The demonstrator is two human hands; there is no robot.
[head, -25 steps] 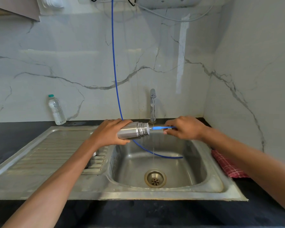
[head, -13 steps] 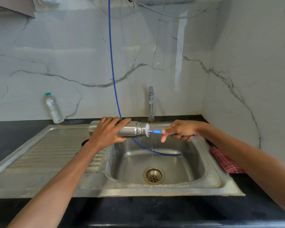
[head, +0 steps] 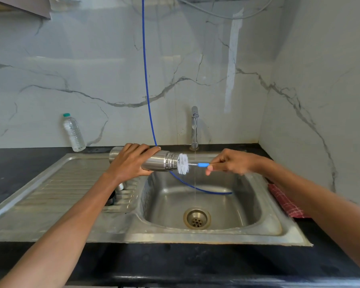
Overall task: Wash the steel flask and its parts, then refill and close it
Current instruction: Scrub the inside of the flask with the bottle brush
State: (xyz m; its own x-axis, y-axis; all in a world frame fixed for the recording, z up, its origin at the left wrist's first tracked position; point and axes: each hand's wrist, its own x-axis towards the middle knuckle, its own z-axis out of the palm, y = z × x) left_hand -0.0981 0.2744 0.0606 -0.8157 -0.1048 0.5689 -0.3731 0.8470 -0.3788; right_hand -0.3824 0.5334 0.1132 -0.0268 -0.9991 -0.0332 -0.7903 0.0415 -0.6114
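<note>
Over basin, 12 o'clock of drain: left hand point(head: 131, 161) grips flask point(head: 157, 163) sideways; right hand point(head: 230, 163) pinches brush point(head: 183, 163) at its mouth. Risk: wet steel slipping, bristles flicking spray.

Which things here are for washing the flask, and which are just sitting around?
For the job: steel flask, bottle brush, tap, sink, left hand, right hand.
Just there: plastic water bottle, red cloth.
</note>
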